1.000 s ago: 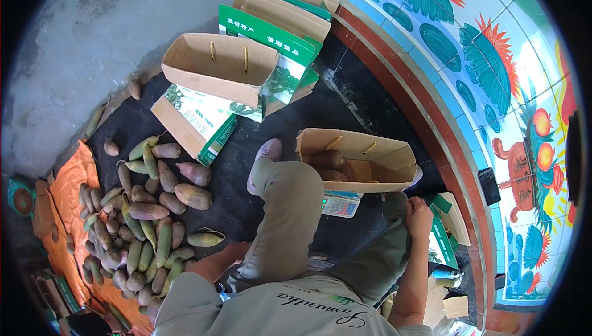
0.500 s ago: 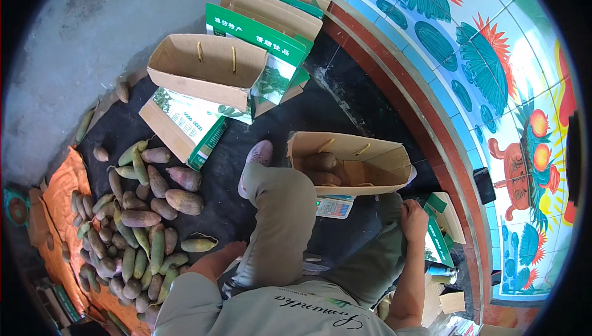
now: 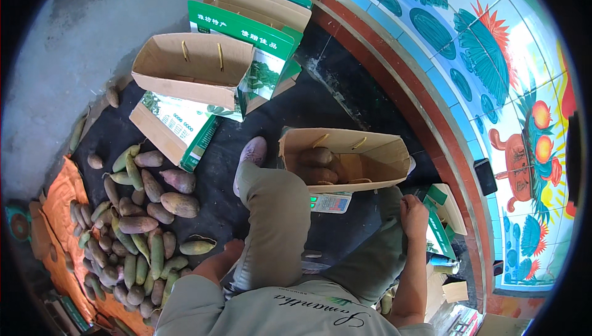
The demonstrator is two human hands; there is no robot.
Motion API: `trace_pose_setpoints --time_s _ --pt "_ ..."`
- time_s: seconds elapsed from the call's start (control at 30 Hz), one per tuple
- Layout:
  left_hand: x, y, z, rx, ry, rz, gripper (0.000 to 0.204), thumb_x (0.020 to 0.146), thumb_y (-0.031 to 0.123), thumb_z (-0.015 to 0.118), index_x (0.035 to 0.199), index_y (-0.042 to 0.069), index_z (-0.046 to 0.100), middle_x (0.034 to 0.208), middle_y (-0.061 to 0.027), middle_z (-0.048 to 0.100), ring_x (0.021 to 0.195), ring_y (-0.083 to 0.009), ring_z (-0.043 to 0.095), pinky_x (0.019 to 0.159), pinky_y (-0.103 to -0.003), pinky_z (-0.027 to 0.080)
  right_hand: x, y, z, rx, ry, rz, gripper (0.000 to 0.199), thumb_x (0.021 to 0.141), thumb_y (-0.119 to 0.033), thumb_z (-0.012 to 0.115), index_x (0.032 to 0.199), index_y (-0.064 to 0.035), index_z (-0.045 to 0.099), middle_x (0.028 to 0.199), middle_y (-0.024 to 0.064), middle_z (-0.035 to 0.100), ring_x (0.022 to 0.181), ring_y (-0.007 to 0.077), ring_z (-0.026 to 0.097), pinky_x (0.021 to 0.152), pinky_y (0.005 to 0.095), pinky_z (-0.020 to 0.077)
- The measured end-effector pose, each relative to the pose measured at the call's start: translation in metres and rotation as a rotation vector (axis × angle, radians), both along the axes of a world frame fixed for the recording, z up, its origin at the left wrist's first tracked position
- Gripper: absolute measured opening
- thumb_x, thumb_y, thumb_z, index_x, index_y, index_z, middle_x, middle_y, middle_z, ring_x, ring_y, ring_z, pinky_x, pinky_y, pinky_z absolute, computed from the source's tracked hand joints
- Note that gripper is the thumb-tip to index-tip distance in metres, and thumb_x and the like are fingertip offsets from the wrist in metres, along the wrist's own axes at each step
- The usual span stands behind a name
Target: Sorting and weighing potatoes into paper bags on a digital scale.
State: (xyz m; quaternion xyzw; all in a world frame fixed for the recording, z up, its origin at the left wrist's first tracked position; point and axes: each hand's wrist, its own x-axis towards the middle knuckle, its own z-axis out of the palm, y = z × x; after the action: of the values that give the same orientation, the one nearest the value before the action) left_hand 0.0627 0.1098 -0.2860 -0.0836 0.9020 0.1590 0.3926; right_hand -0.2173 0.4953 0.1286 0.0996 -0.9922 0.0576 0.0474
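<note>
An open cardboard carton [image 3: 376, 179] stands between my knees, several brownish-red root vegetables [image 3: 316, 157] in its left half. The carton rests on a scale whose keypad [image 3: 333, 203] shows at its near edge. My right hand [image 3: 414, 216] is by my right knee, just outside the carton's near right corner. Its fingers are curled closed, and what they hold, if anything, is hidden; a small dark spot shows at the fingertips. My left hand [image 3: 233, 249] hangs beside my left thigh, its fingers hidden behind the leg, with a green radish [image 3: 198, 246] nearby.
A heap of green radishes and brownish-red roots [image 3: 139, 225] spreads over black sheeting and orange cloth [image 3: 65, 197] on the left. Several green-and-brown cartons [image 3: 185, 83] stand ahead. Another green carton [image 3: 436, 228] sits at right, below a painted tile wall [image 3: 444, 40] with a red-brown ledge.
The whole view has shifted a little, so the far cartons appear farther left. My hands stay in almost the same places, and the roots remain in the carton.
</note>
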Motion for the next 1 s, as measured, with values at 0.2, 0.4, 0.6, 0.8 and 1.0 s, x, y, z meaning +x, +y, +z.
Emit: trace_pose_setpoints --time_s 0.2,0.4,0.6,0.8,1.0 --pt "-0.016 -0.012 0.03 0.068 -0.103 0.143 0.03 0.079 0.016 0.055 0.106 0.004 0.051 0.102 -0.0192 0.061 0.095 -0.0354 0.061 0.078 -0.046 0.049 0.004 0.006 0.0 -0.013 0.0 -0.028 0.01 0.078 -0.011 0.06 0.083 -0.0033 0.059 0.083 0.0149 0.062 0.076 0.0337 0.06 0.067 0.0414 0.048" --pt "0.027 -0.042 -0.023 0.119 -0.015 0.207 0.039 0.073 0.014 0.059 0.108 0.003 0.045 0.1 -0.0246 0.061 0.096 -0.0398 0.059 0.078 -0.047 0.048 0.003 0.002 0.002 -0.055 0.021 -0.018 0.009 0.078 -0.011 0.059 0.083 -0.003 0.058 0.082 0.0148 0.061 0.077 0.0334 0.06 0.068 0.0418 0.0476" --pt "0.028 -0.079 -0.032 0.348 0.187 0.51 0.046 0.068 0.017 0.067 0.102 0.001 0.041 0.096 -0.0245 0.06 0.093 -0.0397 0.059 0.077 -0.045 0.048 0.005 0.007 -0.001 -0.084 0.057 0.003 0.01 0.078 -0.011 0.06 0.083 -0.0029 0.057 0.08 0.0145 0.06 0.076 0.0328 0.06 0.068 0.0418 0.0474" --pt "-0.038 -0.046 0.128 0.077 0.185 0.525 0.057 0.062 0.024 0.077 0.097 0.002 0.038 0.092 -0.0218 0.06 0.091 -0.0377 0.06 0.077 -0.044 0.049 0.019 0.023 0.0 -0.057 0.094 -0.048 0.01 0.078 -0.011 0.06 0.083 -0.0021 0.057 0.081 0.0151 0.06 0.076 0.0339 0.059 0.068 0.0424 0.0471" --pt "-0.036 -0.068 0.174 -0.016 0.423 0.741 0.068 0.057 0.026 0.081 0.106 0.006 0.04 0.096 -0.0179 0.061 0.091 -0.0352 0.06 0.078 -0.042 0.049 0.014 0.014 -0.003 -0.114 0.112 -0.02 0.01 0.078 -0.011 0.059 0.083 -0.0022 0.058 0.081 0.0153 0.06 0.076 0.0342 0.059 0.067 0.0425 0.0469"
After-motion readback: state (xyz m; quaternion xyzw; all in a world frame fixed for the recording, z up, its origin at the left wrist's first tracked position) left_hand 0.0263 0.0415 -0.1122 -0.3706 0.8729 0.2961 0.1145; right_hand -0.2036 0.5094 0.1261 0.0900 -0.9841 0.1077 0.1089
